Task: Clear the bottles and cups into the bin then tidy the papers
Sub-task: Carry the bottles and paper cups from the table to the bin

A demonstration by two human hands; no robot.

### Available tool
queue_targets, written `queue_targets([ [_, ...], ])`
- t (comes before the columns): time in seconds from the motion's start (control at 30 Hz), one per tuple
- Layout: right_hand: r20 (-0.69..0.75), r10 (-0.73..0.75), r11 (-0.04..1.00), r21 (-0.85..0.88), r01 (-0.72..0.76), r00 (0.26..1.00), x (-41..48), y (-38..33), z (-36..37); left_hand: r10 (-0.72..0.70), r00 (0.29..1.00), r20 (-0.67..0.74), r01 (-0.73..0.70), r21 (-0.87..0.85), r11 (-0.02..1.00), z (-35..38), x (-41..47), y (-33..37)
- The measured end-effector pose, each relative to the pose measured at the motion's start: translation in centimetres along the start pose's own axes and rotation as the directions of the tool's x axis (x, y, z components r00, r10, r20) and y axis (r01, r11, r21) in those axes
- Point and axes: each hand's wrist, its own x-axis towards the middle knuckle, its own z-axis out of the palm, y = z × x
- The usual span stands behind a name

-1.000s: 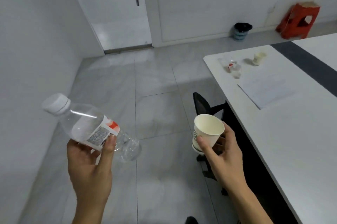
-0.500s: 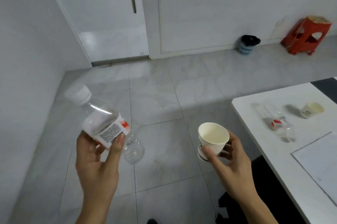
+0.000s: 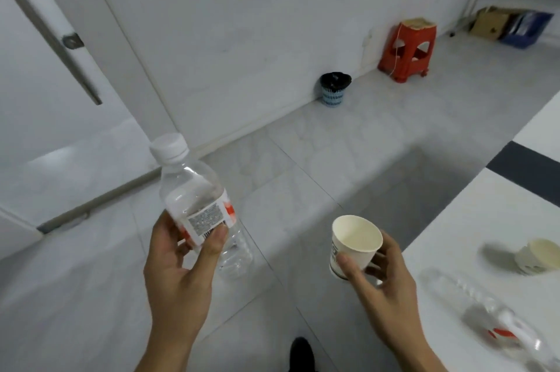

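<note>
The fingers [image 3: 216,243] of the left hand [image 3: 178,274] are closed round the label of a clear plastic bottle [image 3: 200,205]; thumb on the front, other fingers behind. The bottle has a white cap on, points up and tilts a bit to the left, and looks empty. The fingers [image 3: 348,264] of the right hand [image 3: 385,290] are closed round the lower part of a white paper cup [image 3: 354,243], w/ the thumb on the near side. The cup's open mouth faces up toward the camera; nothing seen inside.

Both hands are over the floor [image 3: 91,296], to the left of the white counter [image 3: 485,220]. On the counter, near its left edge, a second clear bottle [image 3: 485,317] lies on its side w/ a red mark on the label, and a second paper cup [image 3: 539,256] lies tipped over just behind it.

The bin [image 3: 333,90], small, blue w/ a black liner, stands on the floor against the far wall, well apart from the counter. A red stool [image 3: 409,50] stands to the right of the bin, also by the wall.
</note>
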Motion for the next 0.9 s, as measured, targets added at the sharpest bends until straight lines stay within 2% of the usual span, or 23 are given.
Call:
queue_targets([
  [0.23,0.056,-0.065,0.998,-0.006,0.066,0.996,21.8,-5.4,8.9,-0.019,0.999,-0.040,0.017,-0.054,0.998,7.8,19.8,-3.5],
  [0.47,0.056,-0.078,0.996,-0.041,0.081,0.995,44.0,-4.9,17.1,-0.073,0.997,-0.016,0.071,-0.083,0.994,19.0,38.9,-12.4],
  [0.63,-0.042,-0.051,0.998,-0.042,0.049,0.998,60.1,-6.6,19.8,-0.074,0.991,0.113,0.087,-0.120,0.989,29.7,55.7,-14.7],
  [0.9,-0.281,0.030,0.998,-0.042,-0.044,0.959,82.2,-4.8,17.4,-0.001,0.933,0.361,0.038,-0.094,0.995,51.1,75.4,-17.0],
])
